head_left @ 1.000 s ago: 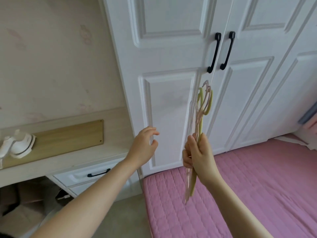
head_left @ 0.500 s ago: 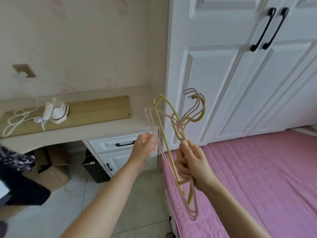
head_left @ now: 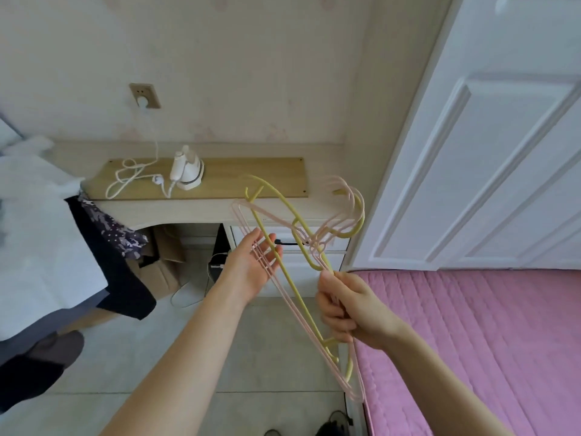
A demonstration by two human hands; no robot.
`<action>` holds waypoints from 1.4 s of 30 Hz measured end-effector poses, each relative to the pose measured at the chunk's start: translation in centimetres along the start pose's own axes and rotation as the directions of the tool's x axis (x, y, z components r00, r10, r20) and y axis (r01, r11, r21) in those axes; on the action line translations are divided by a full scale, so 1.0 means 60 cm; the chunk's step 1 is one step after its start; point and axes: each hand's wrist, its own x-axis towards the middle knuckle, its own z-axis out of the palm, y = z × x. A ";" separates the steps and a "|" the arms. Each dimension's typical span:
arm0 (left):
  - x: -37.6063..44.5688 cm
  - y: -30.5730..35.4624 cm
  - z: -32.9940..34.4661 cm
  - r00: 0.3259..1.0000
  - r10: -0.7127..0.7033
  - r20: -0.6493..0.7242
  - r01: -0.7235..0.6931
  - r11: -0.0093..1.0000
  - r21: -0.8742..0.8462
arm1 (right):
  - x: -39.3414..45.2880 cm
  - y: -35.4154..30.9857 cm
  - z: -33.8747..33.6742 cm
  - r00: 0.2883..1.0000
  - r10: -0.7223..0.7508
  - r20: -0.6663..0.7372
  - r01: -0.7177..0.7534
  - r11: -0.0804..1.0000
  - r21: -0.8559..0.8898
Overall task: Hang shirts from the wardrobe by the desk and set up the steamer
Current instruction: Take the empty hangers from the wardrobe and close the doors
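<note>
Hangers (head_left: 301,262), a bunch of pale pink ones with a single yellow-green one among them, are gripped by the right hand (head_left: 349,313), whose fingers curl round them just below the hooks, while the left hand (head_left: 251,269) lies open with straight fingers touching the pink bars on its side of the bunch. The step in hand looks like sorting the hangers before any shirt goes on them, so the task seems to be at an early stage. The next move likely calls for the left hand to pinch one hanger and draw it free without snagging the tangled hooks. Beyond the left hand, the white steamer (head_left: 187,171) stands on the desk (head_left: 251,180), its cord (head_left: 132,174) running up to a wall socket (head_left: 144,96). Garments (head_left: 37,234), white and dark, hang out to the left of the left hand; the white wardrobe (head_left: 471,152) stands closed beyond the right hand. No brand, label or writing can be read anywhere.
</note>
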 end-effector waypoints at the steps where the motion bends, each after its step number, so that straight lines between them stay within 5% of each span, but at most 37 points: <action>1: -0.001 0.007 -0.016 1.000 0.010 -0.013 -0.010 1.000 0.005 | 0.007 0.007 0.007 0.999 0.032 0.020 -0.032 0.999 0.000; 17: 0.077 0.128 -0.073 0.947 0.203 -0.250 -0.130 0.951 0.279 | 0.191 0.003 -0.042 0.994 0.097 0.050 -0.071 0.920 -0.386; 27: 0.212 0.217 0.013 0.986 0.043 -0.162 -0.055 0.996 -0.073 | 0.363 -0.072 -0.168 0.991 -0.043 0.125 0.127 0.571 -0.811; 34: 0.283 0.264 0.058 0.988 -0.009 -0.157 0.027 0.993 0.116 | 0.423 -0.091 -0.227 0.982 -0.095 0.163 0.181 0.232 -0.956; 42: 0.388 0.280 0.103 0.966 0.040 -0.255 0.006 0.984 0.178 | 0.494 -0.090 -0.265 0.994 -0.065 0.093 0.100 0.115 -0.988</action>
